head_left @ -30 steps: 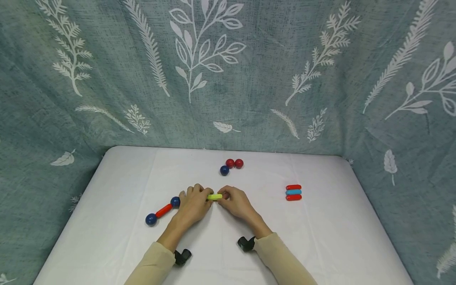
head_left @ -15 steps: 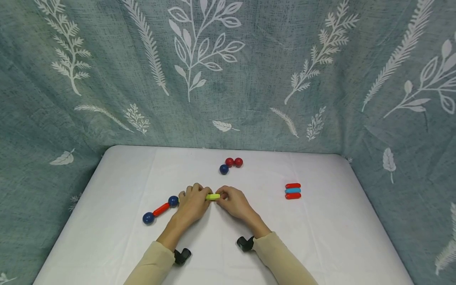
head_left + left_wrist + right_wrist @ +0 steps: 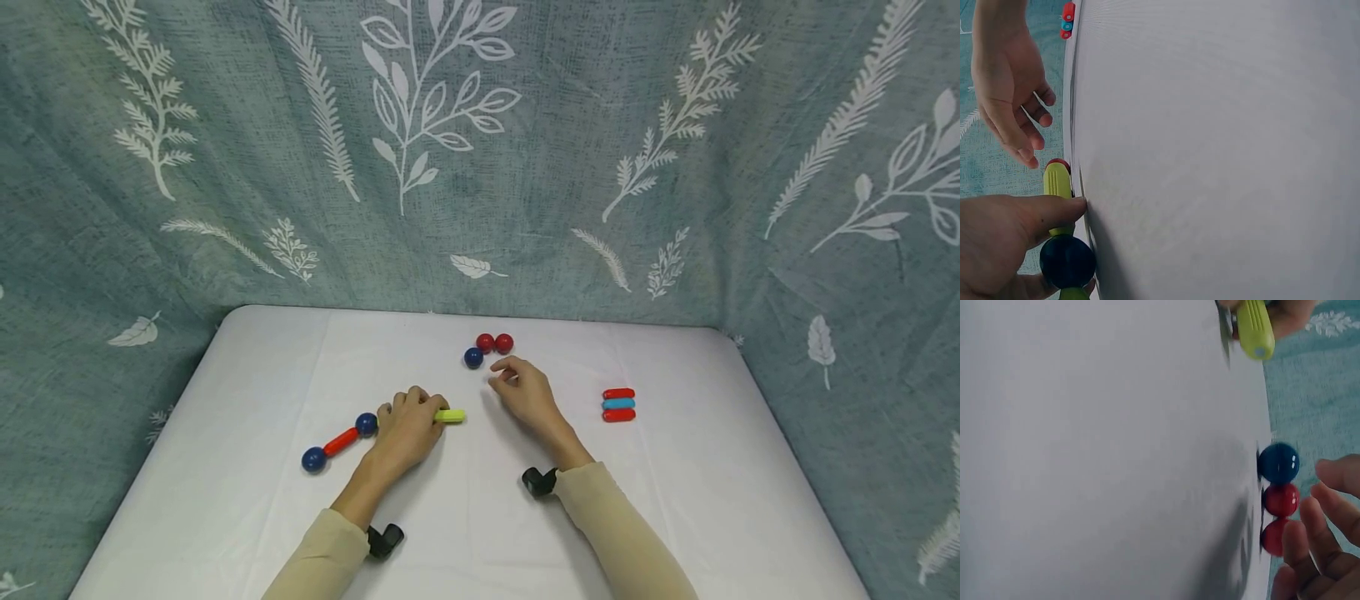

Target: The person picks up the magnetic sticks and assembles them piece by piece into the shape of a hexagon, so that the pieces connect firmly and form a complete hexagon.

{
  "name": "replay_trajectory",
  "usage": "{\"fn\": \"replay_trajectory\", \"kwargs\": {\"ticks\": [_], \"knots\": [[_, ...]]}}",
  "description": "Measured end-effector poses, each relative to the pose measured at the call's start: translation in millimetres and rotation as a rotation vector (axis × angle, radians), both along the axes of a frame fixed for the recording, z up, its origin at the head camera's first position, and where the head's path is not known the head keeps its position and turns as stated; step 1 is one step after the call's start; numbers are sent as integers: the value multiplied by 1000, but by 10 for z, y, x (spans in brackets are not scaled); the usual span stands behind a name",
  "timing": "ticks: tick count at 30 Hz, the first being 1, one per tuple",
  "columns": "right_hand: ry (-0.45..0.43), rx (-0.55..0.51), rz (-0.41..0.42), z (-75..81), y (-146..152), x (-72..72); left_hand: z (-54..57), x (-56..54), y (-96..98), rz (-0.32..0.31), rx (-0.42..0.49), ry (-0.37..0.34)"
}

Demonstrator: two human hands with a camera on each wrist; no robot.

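My left hand (image 3: 408, 429) pinches a yellow-green magnetic rod (image 3: 452, 416) just above the white table. In the left wrist view a dark blue ball (image 3: 1067, 261) joins this rod to another yellow-green rod (image 3: 1074, 294), partly under the hand. The chain runs on leftward through a blue ball (image 3: 367, 424) and a red rod (image 3: 341, 442) to an end blue ball (image 3: 314, 459). My right hand (image 3: 528, 398) holds nothing, its fingers loosely bent and spread. It hovers just short of a loose blue ball (image 3: 473, 358) and two red balls (image 3: 1282, 500).
On the right of the white table (image 3: 712, 500) lie two red rods (image 3: 618, 415) with a light blue rod (image 3: 618, 403) between them. A green leaf-patterned cloth (image 3: 540, 167) hangs behind and around the table's edges.
My right hand has let go of the yellow-green rod's end and moved right and farther back, toward the loose balls. The left hand keeps its hold, nearly still.
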State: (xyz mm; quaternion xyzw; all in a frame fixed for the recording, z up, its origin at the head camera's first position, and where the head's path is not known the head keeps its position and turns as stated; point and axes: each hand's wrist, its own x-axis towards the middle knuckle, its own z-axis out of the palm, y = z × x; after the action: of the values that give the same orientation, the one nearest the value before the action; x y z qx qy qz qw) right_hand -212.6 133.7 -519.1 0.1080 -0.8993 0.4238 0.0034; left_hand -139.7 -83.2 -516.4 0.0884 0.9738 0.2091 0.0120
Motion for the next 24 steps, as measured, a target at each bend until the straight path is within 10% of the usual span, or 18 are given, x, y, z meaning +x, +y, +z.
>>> {"fn": "replay_trajectory", "kwargs": {"ticks": [12,24], "knots": [[-83,-156,-182,-108,98,-496,-35,-9,-12,11,-14,-23],[-102,-70,-203,-186,73,-633,-35,-19,2,3,7,-21]]}}
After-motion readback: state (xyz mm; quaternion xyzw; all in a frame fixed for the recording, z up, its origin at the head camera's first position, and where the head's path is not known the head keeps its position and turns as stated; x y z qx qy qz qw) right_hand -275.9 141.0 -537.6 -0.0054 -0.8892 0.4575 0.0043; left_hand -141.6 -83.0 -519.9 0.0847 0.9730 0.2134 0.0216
